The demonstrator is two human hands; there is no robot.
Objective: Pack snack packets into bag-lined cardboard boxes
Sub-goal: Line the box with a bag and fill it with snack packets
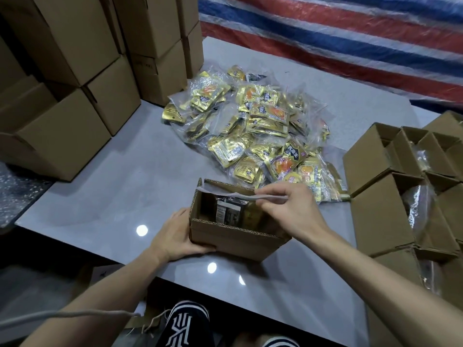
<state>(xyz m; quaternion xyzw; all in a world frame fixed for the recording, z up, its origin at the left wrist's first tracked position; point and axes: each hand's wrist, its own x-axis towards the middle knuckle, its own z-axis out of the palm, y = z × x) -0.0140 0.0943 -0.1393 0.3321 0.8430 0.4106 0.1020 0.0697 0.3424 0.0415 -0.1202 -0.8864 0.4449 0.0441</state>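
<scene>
Left hand grips cardboard box at 9 o'clock. Right hand fingers pinch bag liner. Looks like bag-closing; next, fold liner inward.

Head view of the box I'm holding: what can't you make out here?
1. Box contents, head view: its near wall and the right hand hide most of them, so the count is unclear.
2. White strip pinched by the right hand, head view: too thin and blurred to tell bag rim from paper.
3. Print on the packets, head view: too small and blurred to read.
4. Open boxes at right, head view: cut off by the frame edge.
</scene>
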